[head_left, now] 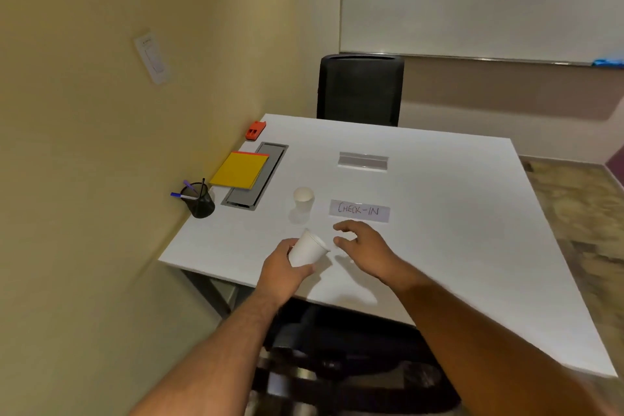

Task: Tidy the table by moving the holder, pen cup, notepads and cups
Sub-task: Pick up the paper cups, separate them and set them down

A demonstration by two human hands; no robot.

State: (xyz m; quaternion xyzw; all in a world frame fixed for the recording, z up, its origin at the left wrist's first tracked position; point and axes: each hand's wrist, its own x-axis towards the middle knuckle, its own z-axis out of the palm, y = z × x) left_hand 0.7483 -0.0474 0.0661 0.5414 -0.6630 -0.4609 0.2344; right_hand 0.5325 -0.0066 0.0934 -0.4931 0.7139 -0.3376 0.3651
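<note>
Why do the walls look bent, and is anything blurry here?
Head view: the wide-angle lens bows the straight white table edges and walls; the image is soft, especially the bottom corners; the white paper cup held in the left hand casts a soft shadow toward the viewer.

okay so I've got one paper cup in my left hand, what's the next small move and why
Probably carry the tilted cup in your left hand forward and nest it with the second cup, which stands upright just ahead, left of the CHECK-IN sign. Your right hand hovers open and empty, free to steady that cup.
</note>
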